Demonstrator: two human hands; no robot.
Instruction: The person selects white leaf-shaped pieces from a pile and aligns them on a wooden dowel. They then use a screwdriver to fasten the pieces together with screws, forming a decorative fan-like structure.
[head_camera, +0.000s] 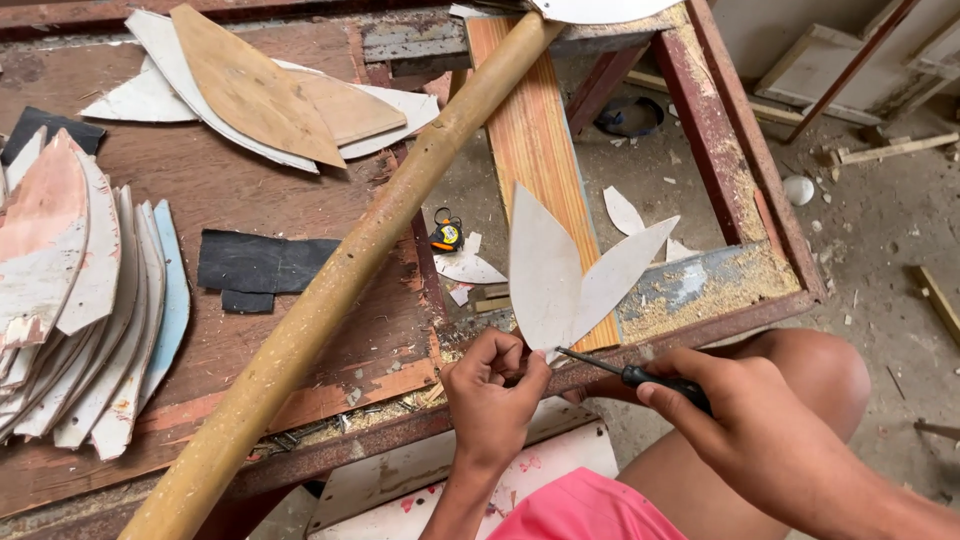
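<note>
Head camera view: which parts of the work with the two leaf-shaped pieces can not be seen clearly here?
- Base of the two white leaf-shaped pieces: covered by the left hand.
- Tip of the black-handled tool in the right hand: too thin to tell its kind.
- Long wooden pole: both ends cut off by the frame edges.
- Stack of pale cut pieces: cut off at the left edge.
</note>
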